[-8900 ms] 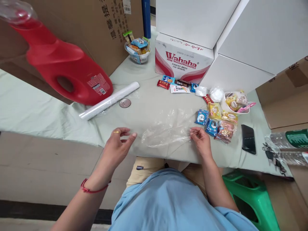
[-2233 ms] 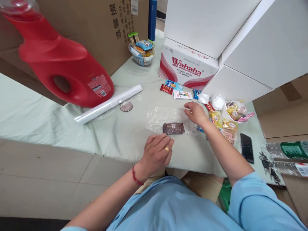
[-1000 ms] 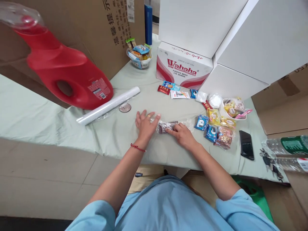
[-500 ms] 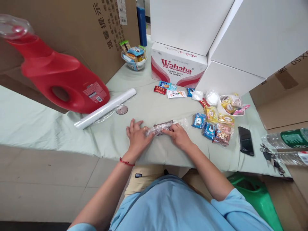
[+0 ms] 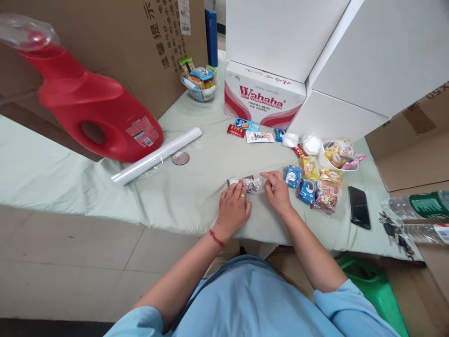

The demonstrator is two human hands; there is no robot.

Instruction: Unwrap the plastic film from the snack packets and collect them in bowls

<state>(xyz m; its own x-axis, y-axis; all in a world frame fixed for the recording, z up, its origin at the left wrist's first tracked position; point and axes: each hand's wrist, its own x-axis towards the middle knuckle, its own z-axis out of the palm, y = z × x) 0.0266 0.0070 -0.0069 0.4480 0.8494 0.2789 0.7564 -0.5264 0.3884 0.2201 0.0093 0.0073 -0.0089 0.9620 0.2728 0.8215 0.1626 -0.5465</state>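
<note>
A brown packet wrapped in clear plastic film (image 5: pixel 250 184) lies on the table cloth in front of me. My left hand (image 5: pixel 234 208) rests on its near left part, fingers stretched out and lying flat over the film. At the packet's right end is my right hand (image 5: pixel 278 193), index finger pointing left and thumb apart from it. That fingertip is by the crumpled loose end of the film; whether it touches the film is hard to tell. Just right of this hand sit two blue snack packets (image 5: pixel 293 176).
A white roll of film (image 5: pixel 157 157) and a round brown disc (image 5: pixel 180 158) lie left. Behind stand a red jug (image 5: pixel 101 117), a snack basket (image 5: pixel 199 86) and a Wahaha box (image 5: pixel 263 96). Rightward are a white snack bowl (image 5: pixel 326 161), a phone (image 5: pixel 359 207), keys (image 5: pixel 396 231) and bottles (image 5: pixel 430 204).
My left hand has moved right, from the packet's left end onto its top. My right hand has slid right off the packet to the film's end. The film's right end is now drawn in.
</note>
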